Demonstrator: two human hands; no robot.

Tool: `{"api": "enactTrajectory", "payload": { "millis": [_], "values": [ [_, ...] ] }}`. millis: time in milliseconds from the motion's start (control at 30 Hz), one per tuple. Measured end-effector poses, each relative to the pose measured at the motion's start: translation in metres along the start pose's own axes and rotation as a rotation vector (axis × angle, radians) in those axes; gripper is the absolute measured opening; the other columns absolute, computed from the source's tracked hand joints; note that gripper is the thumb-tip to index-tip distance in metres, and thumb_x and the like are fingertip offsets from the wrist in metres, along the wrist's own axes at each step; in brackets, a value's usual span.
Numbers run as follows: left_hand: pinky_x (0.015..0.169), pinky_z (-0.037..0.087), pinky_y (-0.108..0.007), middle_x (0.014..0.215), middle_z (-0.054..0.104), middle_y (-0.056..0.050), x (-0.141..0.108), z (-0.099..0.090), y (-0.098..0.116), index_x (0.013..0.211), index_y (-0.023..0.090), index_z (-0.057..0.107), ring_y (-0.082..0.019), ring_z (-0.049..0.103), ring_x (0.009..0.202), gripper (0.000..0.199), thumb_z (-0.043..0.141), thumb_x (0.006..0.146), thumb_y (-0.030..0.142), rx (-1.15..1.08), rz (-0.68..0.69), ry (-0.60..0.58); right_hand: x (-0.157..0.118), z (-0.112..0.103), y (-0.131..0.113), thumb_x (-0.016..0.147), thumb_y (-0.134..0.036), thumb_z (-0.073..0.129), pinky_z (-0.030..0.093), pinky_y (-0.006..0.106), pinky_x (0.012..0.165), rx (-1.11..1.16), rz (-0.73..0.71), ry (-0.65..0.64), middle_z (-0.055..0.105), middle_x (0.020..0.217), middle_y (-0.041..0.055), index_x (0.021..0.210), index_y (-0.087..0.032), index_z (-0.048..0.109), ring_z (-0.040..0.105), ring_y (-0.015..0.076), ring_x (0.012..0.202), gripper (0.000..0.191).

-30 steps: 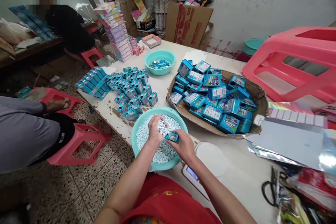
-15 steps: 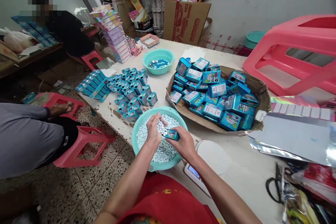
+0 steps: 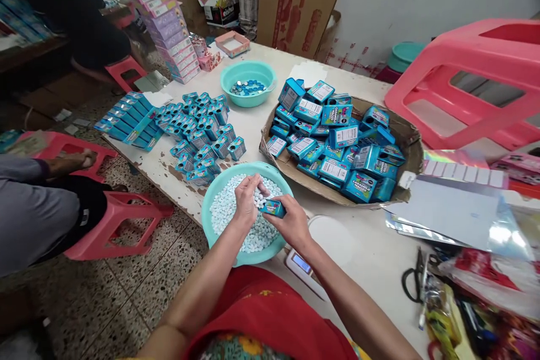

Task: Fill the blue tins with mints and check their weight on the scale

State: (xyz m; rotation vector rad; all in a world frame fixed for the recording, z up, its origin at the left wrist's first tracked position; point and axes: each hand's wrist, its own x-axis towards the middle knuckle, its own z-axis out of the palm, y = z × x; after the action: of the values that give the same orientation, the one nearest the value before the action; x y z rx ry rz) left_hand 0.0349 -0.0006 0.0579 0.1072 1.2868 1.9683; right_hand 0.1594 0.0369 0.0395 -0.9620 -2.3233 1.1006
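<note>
My right hand [image 3: 294,222] grips a small blue candy box [image 3: 273,208], tilted on its side with its end toward my other hand. Cupped against that end, my left hand [image 3: 246,199] holds several white candies [image 3: 259,198]. Both hands are above a turquoise basin [image 3: 206,222] filled with loose pale candies [image 3: 228,202]. Just right of the basin is a white kitchen scale [image 3: 301,263] with a lit display. The box's opening is hidden by my fingers and the candies.
A cardboard tray [image 3: 337,198] heaped with blue boxes is at the right. Open-topped blue boxes [image 3: 206,129] stand at the left. Behind is a basin of blue caps [image 3: 248,90]. Scissors [image 3: 415,275] lie at right. A seated person [image 3: 34,208] is at left.
The camera view has shifted, so the table's contents appear slightly further left and higher. My hands keep the same hold, with candies still at the box's end.
</note>
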Motion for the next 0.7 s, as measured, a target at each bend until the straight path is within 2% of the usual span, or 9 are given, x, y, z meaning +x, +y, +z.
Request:
{"api": "enactTrajectory", "payload": {
  "millis": [133, 300, 500, 600, 700],
  "values": [
    [0.056, 0.042, -0.025, 0.045, 0.047, 0.003, -0.002, 0.002, -0.001, 0.068, 0.015, 0.058, -0.012, 0.053, 0.047, 0.025, 0.067, 0.074, 0.037, -0.019, 0.028, 0.047, -0.001, -0.002, 0.000, 0.070, -0.032, 0.071, 0.046, 0.033, 0.075, 0.022, 0.000, -0.017, 0.063, 0.091, 0.0032, 0.096, -0.023, 0.062, 0.060, 0.0229, 0.087, 0.029],
    [0.055, 0.043, -0.024, 0.055, 0.054, 0.000, -0.005, 0.004, 0.003, 0.073, 0.015, 0.061, -0.011, 0.053, 0.050, 0.024, 0.067, 0.074, 0.037, -0.002, 0.035, -0.004, -0.002, -0.006, -0.002, 0.070, -0.033, 0.071, 0.045, 0.033, 0.077, 0.026, -0.017, 0.016, 0.063, 0.091, 0.0037, 0.095, -0.023, 0.062, 0.059, 0.0233, 0.089, 0.029],
    [0.055, 0.045, -0.025, 0.061, 0.056, -0.001, -0.001, -0.011, 0.005, 0.076, 0.014, 0.061, -0.012, 0.053, 0.053, 0.026, 0.070, 0.070, 0.038, 0.028, -0.057, -0.060, 0.000, 0.003, -0.002, 0.070, -0.035, 0.072, 0.044, 0.033, 0.078, 0.082, -0.014, -0.026, 0.063, 0.092, 0.0041, 0.096, -0.022, 0.063, 0.059, 0.0231, 0.089, 0.030],
    [0.053, 0.044, -0.024, 0.058, 0.053, 0.000, -0.003, -0.017, 0.008, 0.075, 0.015, 0.061, -0.012, 0.052, 0.051, 0.025, 0.068, 0.072, 0.039, 0.050, -0.027, -0.117, 0.000, 0.009, -0.005, 0.070, -0.039, 0.071, 0.045, 0.033, 0.077, 0.158, 0.008, -0.062, 0.063, 0.090, 0.0038, 0.096, -0.021, 0.064, 0.059, 0.0219, 0.085, 0.033],
    [0.054, 0.044, -0.025, 0.048, 0.047, 0.003, -0.006, -0.018, 0.012, 0.074, 0.015, 0.061, -0.010, 0.048, 0.044, 0.025, 0.065, 0.075, 0.040, 0.059, 0.024, -0.108, -0.001, 0.012, -0.007, 0.070, -0.043, 0.071, 0.045, 0.033, 0.076, 0.199, 0.040, -0.073, 0.063, 0.089, 0.0038, 0.095, -0.020, 0.064, 0.059, 0.0215, 0.082, 0.035]
  ]
}}
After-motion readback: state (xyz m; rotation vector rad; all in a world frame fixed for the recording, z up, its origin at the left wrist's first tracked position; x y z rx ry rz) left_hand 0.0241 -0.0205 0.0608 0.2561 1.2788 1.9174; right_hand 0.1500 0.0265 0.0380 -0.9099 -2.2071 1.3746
